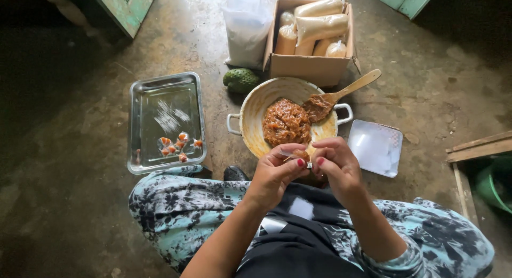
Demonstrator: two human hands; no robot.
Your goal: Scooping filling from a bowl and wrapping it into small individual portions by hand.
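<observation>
**Both hands pinch a small wrapped sweet above the pan**

Now, head view: the left hand [274, 171] and right hand [336, 163] meet over the lap, fingers [298, 162] pressed together on a small clear-wrapped brown piece [300, 155], just in front of the two-handled pan [253, 110]. Brown paste [286, 122] fills the pan, a wooden spoon [341, 94] resting in it. Left on the floor [80, 113], a steel tray [140, 123] holds finished wrapped pieces [178, 144].

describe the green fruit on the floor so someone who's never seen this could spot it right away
Start at the open cardboard box at the top of the view, filled with long pale bags. The green fruit lies on the floor at the box's lower left corner, just above the rim of the round two-handled pan. It is the only dark green, bumpy-skinned thing there, next to a white plastic sack.
</observation>
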